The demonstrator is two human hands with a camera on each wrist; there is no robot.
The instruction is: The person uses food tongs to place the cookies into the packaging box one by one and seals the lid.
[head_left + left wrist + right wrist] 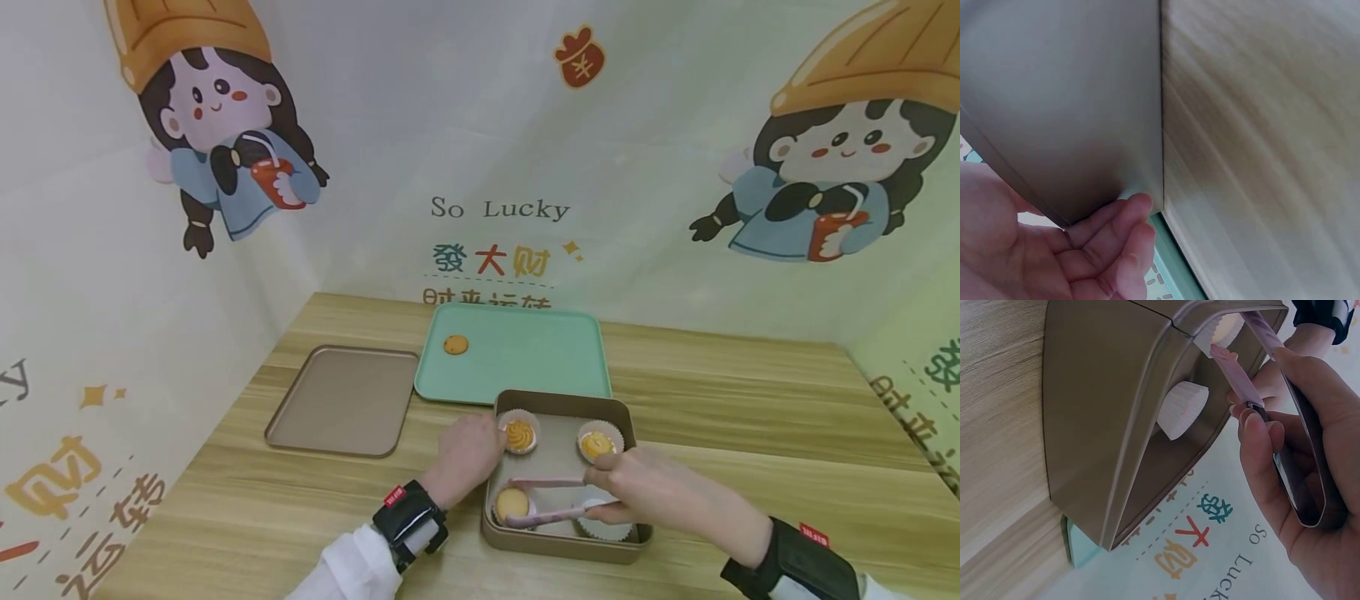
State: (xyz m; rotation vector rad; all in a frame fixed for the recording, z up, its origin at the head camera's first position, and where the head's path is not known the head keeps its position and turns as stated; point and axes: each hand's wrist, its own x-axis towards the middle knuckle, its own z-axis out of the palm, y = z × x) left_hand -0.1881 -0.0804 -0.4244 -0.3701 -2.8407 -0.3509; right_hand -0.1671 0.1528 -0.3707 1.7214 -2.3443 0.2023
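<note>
A deep brown baking pan (566,546) holds baked pieces in paper cups. My left hand (468,454) grips its left wall, fingers (1107,244) outside and the thumb over the rim. My right hand (645,483) holds tongs (551,482) with pink tips (1235,375). The tips lie on either side of a round cookie (513,503) in the pan's near-left corner. Swirled cookies in cups sit far left (519,434) and far right (597,444). A white paper cup (606,527) at near right is partly hidden under my right hand.
Behind the pan lies a mint-green tray (525,350) bearing one small cookie (456,344) near its left side. A shallow brown tray (341,400) lies to the left on the wooden table (750,400). A printed cloth backdrop (645,208) rises beyond the table.
</note>
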